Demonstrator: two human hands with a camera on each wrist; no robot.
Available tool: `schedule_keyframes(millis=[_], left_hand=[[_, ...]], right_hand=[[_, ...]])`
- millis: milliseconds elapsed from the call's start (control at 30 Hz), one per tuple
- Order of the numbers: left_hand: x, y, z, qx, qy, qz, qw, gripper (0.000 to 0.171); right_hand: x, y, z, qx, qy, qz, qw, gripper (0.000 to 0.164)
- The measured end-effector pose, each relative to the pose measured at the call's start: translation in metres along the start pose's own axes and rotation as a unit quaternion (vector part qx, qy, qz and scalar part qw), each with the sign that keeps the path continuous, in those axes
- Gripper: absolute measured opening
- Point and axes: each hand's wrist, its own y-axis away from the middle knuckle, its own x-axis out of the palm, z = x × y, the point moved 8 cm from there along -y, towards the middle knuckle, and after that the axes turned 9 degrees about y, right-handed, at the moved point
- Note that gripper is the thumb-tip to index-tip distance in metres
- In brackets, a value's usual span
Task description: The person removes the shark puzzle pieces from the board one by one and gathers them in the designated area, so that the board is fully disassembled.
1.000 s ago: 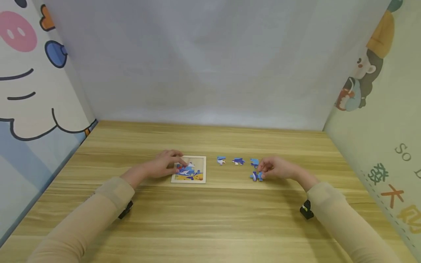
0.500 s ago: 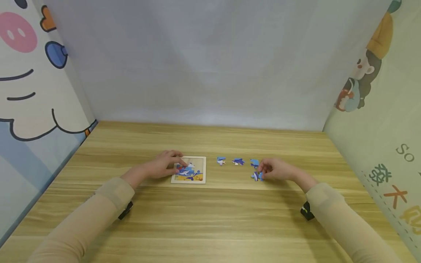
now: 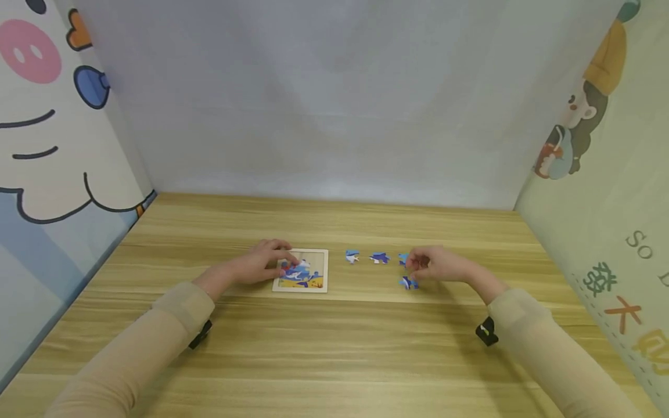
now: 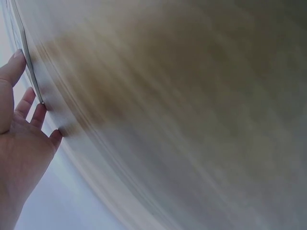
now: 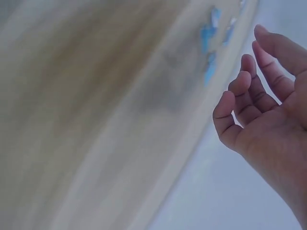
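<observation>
In the head view a square jigsaw tray (image 3: 300,290) with a pale border lies left of centre, partly filled with blue, white and yellow pieces. My left hand (image 3: 261,262) rests over its left side, the fingertips on the tray; the left wrist view shows the thumb at the tray's edge (image 4: 29,67). My right hand (image 3: 438,265) hovers, fingers loosely bent and nothing visible in them, by a blue jigsaw piece (image 3: 402,259) that it partly covers. Just below lies a blue and white piece (image 3: 407,283). Two more, a dark blue piece (image 3: 379,257) and a light blue piece (image 3: 352,256), lie between hand and tray.
Everything lies on a wood-grain table (image 3: 334,348). A pale grey backdrop (image 3: 334,116) stands behind it. Printed cloth panels, the left panel (image 3: 57,145) and the right panel (image 3: 585,220), flank the table. Both forearms reach in from the front.
My right hand has lifted slightly away from the lower right piece and moved up and left over the piece above it. The left hand and tray stay put.
</observation>
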Motion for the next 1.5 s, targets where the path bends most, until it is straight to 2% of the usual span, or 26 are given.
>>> schedule_keyframes(millis=[167,300,600,867,1033,1233,1500], left_hand=[[-0.001,0.0,0.0,-0.001,0.001,0.0,1.0,0.032],[0.0,-0.001,0.004,-0.014,0.002,-0.003,0.9999,0.038],[-0.003,0.003,0.017,-0.069,-0.008,-0.025,0.9973,0.049],[-0.003,0.006,0.025,-0.084,-0.019,-0.027,0.9959,0.047],[-0.003,0.007,0.027,-0.088,-0.019,-0.019,0.9957,0.046],[-0.004,0.005,0.028,-0.097,-0.008,-0.01,0.9952,0.046],[-0.006,0.001,0.025,-0.1,-0.012,-0.004,0.9949,0.045]], right_hand=[[-0.016,-0.006,0.024,-0.021,0.026,-0.015,0.999,0.016],[-0.027,-0.014,0.04,-0.028,0.045,-0.022,0.998,0.015],[-0.033,-0.036,0.074,-0.04,0.065,-0.018,0.997,0.017],[-0.023,-0.064,0.098,-0.059,0.07,-0.017,0.996,0.027],[-0.013,-0.084,0.104,-0.065,0.075,-0.032,0.995,0.038],[0.002,-0.104,0.115,-0.085,0.055,-0.06,0.993,0.047],[0.028,-0.129,0.117,-0.066,0.053,-0.062,0.994,0.051]])
